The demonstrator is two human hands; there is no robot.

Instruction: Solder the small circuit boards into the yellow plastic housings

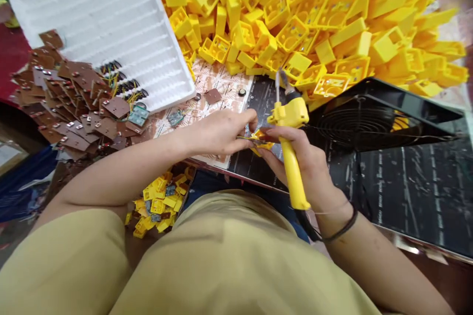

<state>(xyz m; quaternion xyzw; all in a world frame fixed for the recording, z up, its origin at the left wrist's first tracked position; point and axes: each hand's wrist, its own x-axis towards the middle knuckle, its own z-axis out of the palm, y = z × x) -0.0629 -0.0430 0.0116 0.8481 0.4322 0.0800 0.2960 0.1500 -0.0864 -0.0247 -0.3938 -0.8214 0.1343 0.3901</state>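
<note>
My right hand (303, 162) is wrapped round a yellow soldering iron (290, 142), its metal tip pointing up and away from me. My left hand (221, 130) is closed in a pinch on a small yellow plastic part (260, 139) with thin wires, held between both hands at the table's near edge. The fingers of my right hand also touch that part from below. Both hands hover over a black mat (406, 177).
A big heap of yellow plastic housings (314, 15) fills the far side. A white ribbed tray (99, 19) lies at the far left, with a pile of brown circuit boards (74, 103) beside it. A black fan (362, 118) stands right. More yellow parts (162, 202) lie below the edge.
</note>
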